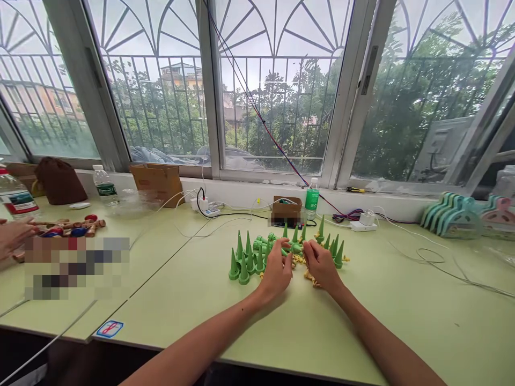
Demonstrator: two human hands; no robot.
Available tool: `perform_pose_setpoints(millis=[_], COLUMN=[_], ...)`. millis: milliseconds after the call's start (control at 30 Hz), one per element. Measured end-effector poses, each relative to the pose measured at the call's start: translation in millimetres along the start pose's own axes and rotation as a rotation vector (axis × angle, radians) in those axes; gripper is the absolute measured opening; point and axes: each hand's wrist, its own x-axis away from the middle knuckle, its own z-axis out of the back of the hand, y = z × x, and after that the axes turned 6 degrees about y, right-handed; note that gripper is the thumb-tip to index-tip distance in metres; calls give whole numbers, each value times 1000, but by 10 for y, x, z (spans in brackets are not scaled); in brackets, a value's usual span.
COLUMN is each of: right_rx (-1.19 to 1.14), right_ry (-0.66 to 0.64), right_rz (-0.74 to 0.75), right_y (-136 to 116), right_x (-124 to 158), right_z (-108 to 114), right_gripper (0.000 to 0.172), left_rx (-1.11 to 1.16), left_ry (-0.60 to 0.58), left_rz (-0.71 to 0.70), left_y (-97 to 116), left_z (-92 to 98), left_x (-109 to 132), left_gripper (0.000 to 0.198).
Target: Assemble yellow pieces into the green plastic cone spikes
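Observation:
My left hand has its fingers curled round a green plastic cone spike, whose wider end points towards my right hand. My right hand is closed in a pinch at that end; whatever sits between its fingertips is too small to make out. Several green cone spikes stand upright on their round bases left of my left hand. More upright spikes are beyond and to the right of my right hand. Green pieces lie on their sides behind my left hand. Small yellow plastic parts are heaped between and under my hands.
Along the window sill are a small cardboard box, a green-labelled bottle, cables and a power strip. Turquoise hangers stand at right. Another person's hand is at far left by wooden pieces. A table seam runs left.

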Motion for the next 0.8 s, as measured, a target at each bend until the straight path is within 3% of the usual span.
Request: perform_pose_setpoints(millis=[167, 333, 800], right_rx=[-20, 6, 45], right_ry=[11, -29, -103], right_rz=[5, 16, 15], right_y=[-17, -23, -11], right_x=[-5, 1, 4], right_z=[3, -6, -18], right_gripper=[40, 40, 40], left_rx=[183, 324, 279], left_ry=[-61, -140, -122], left_rz=[184, 276, 208], left_y=[20, 2, -35], left_z=[-14, -25, 0], left_x=[-50, -73, -70], left_gripper=[37, 40, 41])
